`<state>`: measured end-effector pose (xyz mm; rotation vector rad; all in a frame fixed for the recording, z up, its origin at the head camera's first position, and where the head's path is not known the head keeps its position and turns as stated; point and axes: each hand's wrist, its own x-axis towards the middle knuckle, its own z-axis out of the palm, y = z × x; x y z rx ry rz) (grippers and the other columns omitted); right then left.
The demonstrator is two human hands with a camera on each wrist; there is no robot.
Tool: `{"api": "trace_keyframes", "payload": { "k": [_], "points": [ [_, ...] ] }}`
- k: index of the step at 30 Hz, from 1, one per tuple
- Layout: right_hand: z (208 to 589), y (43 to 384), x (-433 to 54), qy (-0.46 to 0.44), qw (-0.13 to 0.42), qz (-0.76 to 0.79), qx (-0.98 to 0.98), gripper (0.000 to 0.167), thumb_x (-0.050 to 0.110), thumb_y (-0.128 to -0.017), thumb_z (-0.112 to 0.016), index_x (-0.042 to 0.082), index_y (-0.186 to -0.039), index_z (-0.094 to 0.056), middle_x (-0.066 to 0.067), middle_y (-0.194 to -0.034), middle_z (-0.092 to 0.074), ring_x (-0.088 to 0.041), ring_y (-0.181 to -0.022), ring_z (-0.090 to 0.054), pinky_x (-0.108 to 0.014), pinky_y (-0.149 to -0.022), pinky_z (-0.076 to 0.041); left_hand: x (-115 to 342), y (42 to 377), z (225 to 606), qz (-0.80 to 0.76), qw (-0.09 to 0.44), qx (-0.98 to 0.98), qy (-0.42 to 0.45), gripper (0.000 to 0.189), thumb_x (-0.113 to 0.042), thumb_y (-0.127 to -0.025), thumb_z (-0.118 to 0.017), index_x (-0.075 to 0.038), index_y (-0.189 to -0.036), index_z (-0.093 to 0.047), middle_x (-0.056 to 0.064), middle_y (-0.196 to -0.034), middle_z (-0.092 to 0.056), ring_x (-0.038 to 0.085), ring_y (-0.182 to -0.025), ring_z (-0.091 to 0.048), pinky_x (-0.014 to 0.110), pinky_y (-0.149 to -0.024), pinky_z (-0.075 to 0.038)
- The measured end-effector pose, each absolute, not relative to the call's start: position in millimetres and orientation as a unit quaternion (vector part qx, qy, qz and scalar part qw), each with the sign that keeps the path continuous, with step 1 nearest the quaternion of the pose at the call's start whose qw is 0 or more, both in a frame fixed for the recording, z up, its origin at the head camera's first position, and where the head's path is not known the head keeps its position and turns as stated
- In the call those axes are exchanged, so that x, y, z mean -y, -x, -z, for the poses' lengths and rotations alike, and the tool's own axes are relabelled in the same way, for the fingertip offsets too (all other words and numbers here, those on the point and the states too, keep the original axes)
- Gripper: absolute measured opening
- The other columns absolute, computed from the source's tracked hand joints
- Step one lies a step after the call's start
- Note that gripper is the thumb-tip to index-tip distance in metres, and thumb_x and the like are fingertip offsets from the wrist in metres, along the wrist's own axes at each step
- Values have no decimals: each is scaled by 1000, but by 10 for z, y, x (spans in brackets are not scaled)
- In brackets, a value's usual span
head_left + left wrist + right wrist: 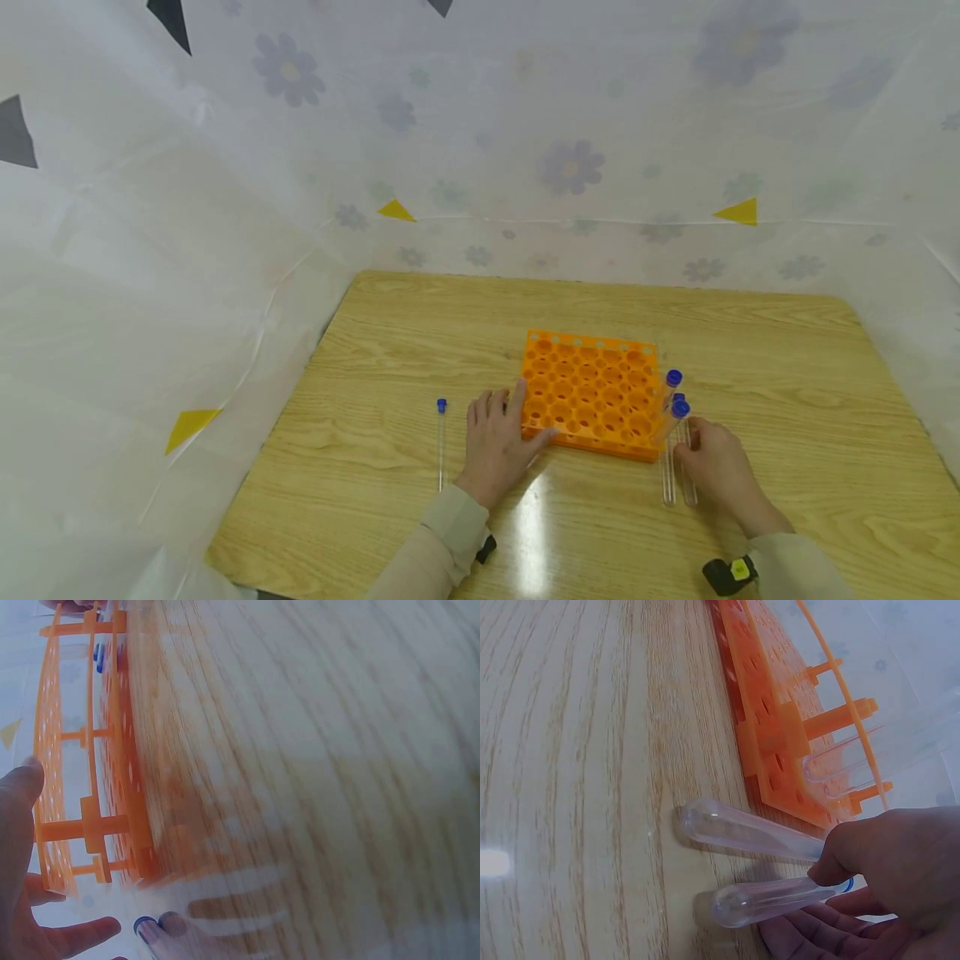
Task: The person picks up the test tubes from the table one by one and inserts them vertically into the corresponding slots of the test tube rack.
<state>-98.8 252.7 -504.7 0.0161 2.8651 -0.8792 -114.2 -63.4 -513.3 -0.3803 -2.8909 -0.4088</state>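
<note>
An orange test tube rack (588, 392) sits on the table. My left hand (495, 446) rests at its front left corner, fingers extended along the side and thumb (26, 780) against the upper plate's edge. Two clear test tubes with blue caps (674, 377) stand in the right end of the rack. Beside that end, two more tubes lie on the table, their round bottoms toward me. My right hand (720, 462) pinches the outer test tube (769, 898), thumb on top and fingers beneath. The inner tube (742, 831) lies alongside, between it and the rack.
Another blue-capped test tube (441, 450) lies on the table to the left of my left hand. The wood-grain table (375, 333) meets white flower-patterned sheeting (480, 150) at the back and sides. A bright reflection shows on the tabletop in front of the rack.
</note>
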Motion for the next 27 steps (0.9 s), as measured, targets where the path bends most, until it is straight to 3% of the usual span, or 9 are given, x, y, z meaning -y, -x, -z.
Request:
{"api": "trace_keyframes", "payload": {
  "k": [6, 19, 27],
  "points": [
    [5070, 988, -2536, -10, 79, 304, -949, 32, 7, -86, -57, -13, -111, -55, -6, -69, -50, -17, -59, -45, -27, -47, -34, 633, 1144, 5134, 137, 94, 978, 127, 89, -73, -90, -48, -17, -157, -31, 14, -137, -52, 36, -130, -47, 50, -110, -38],
    [5000, 1009, -2571, -12, 83, 319, -944, 53, 6, -87, -56, -22, -131, -45, -20, -92, -63, -21, -74, -57, -27, -57, -48, 632, 1144, 5119, 142, 87, 978, 124, 89, -72, -89, -50, -17, -156, -31, 15, -137, -53, 36, -129, -47, 51, -110, -38],
    [4913, 1033, -2559, -22, 85, 324, -942, 54, 7, -90, -55, -22, -133, -42, -28, -103, -60, -29, -86, -62, -35, -66, -54, 634, 1141, 5131, 143, 97, 976, 128, 89, -71, -89, -51, -16, -156, -32, 15, -136, -53, 36, -129, -48, 51, -110, -38]
  ]
}}
